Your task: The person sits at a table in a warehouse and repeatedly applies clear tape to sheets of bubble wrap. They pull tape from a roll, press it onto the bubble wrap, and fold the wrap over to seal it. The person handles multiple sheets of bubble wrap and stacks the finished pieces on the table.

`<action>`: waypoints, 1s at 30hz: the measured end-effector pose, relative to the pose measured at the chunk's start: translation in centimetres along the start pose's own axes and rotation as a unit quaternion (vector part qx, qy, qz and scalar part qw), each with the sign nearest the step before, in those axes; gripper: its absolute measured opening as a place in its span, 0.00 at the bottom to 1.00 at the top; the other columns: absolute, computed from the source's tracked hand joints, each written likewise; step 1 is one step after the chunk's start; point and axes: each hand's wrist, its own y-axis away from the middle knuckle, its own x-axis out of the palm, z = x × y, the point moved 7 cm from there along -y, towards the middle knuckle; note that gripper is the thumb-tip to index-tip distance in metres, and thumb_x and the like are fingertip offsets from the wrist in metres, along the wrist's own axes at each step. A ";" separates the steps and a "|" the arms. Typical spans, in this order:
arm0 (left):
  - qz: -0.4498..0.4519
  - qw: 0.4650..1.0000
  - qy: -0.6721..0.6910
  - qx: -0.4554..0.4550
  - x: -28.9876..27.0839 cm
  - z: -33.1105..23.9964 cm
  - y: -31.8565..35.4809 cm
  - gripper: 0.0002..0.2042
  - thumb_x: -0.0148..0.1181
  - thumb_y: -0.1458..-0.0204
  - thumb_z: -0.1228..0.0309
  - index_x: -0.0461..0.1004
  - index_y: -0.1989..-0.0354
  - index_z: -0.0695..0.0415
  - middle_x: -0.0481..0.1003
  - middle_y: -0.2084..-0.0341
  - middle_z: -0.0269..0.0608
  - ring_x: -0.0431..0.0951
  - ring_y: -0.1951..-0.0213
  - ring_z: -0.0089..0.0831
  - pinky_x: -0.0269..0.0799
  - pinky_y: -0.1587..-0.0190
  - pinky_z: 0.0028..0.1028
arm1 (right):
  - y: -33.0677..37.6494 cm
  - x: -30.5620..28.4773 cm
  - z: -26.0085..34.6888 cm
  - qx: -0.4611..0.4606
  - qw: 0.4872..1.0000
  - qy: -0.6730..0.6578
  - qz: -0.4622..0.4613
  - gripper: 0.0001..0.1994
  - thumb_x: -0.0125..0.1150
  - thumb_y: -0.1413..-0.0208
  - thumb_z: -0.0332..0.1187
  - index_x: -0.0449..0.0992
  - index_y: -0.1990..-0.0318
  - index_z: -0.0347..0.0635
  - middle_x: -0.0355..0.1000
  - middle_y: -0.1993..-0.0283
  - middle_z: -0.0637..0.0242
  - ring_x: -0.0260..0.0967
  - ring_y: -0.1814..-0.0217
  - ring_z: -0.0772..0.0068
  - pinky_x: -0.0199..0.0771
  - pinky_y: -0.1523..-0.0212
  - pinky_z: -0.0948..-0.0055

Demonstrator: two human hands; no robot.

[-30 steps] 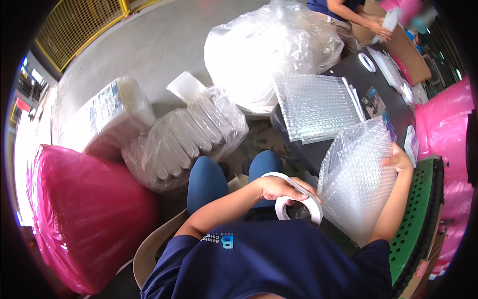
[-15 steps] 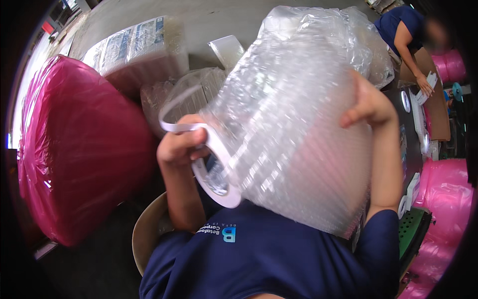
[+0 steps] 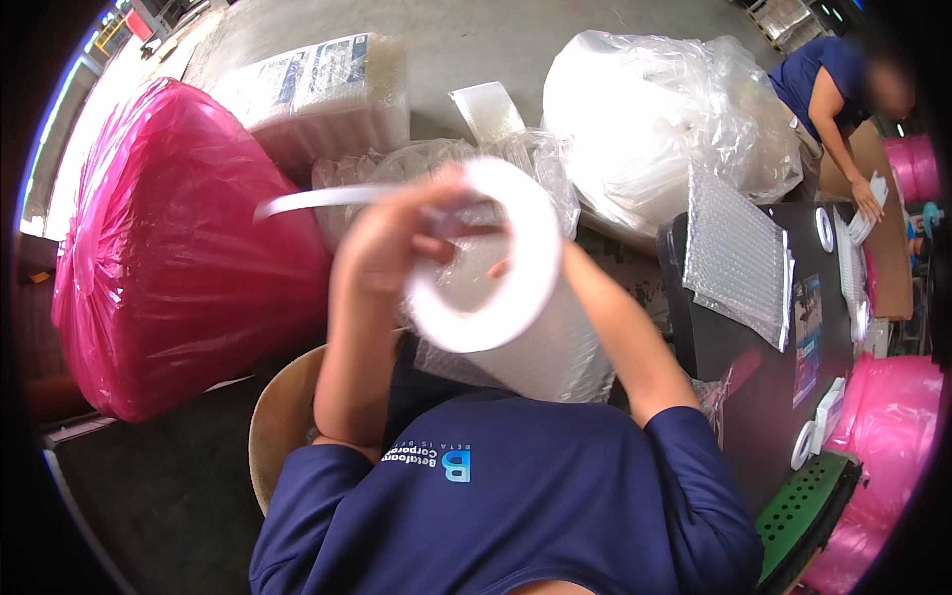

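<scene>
My left hand (image 3: 387,233) is closed on a wide white roll of tape (image 3: 540,223), its fingers passing through the ring. A loose white strip (image 3: 322,199) sticks out to the left of that hand. Behind the roll, my right forearm (image 3: 625,332) reaches in. Of my right hand only a fingertip (image 3: 499,268) shows through the ring, so its grip is hidden. Beneath the roll, a clear bubble wrap piece (image 3: 560,362) rests over my lap, partly covered by the roll. Motion smears the left hand and the tape.
A big pink plastic bag (image 3: 188,268) bulges at left. Behind lie a wrapped stack (image 3: 327,109) and a large clear plastic bundle (image 3: 654,129). Bubble wrap pouches (image 3: 734,253) lie on the dark table (image 3: 719,377) at right, near a green perforated seat (image 3: 808,516). A co-worker (image 3: 828,89) handles white pieces.
The bubble wrap has come down from in front of me to my lap. My left hand has raised the tape roll toward the middle, and my right hand has moved left behind it.
</scene>
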 end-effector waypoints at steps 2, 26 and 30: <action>0.196 0.962 0.045 -0.187 3.8 9.7 -3.9 0.17 0.58 0.42 0.63 0.69 0.51 0.60 0.75 0.62 0.43 0.80 0.63 0.33 0.56 0.87 0.10 | 2.2 0.2 -0.4 -0.110 0.982 -0.138 -0.062 0.38 0.66 0.48 0.37 0.54 0.32 0.44 0.55 0.32 0.52 0.60 0.34 0.54 0.63 0.36 0.60; 0.283 0.883 0.202 -0.316 -0.9 20.3 -7.6 0.25 0.51 0.39 0.68 0.55 0.38 0.69 0.57 0.35 0.51 0.63 0.39 0.59 0.76 0.77 0.08 | 28.0 10.5 -14.5 0.148 0.919 0.133 -0.340 0.04 0.56 0.49 0.25 0.75 0.72 0.34 0.72 0.75 0.57 0.71 0.72 0.62 0.71 0.69 0.66; 0.270 0.890 0.194 -0.311 -1.3 20.6 -7.5 0.24 0.52 0.40 0.68 0.55 0.39 0.68 0.59 0.36 0.51 0.64 0.40 0.58 0.76 0.78 0.08 | 27.7 10.8 -14.2 0.136 0.922 0.115 -0.345 0.04 0.56 0.49 0.25 0.75 0.72 0.34 0.73 0.75 0.58 0.71 0.72 0.65 0.71 0.69 0.67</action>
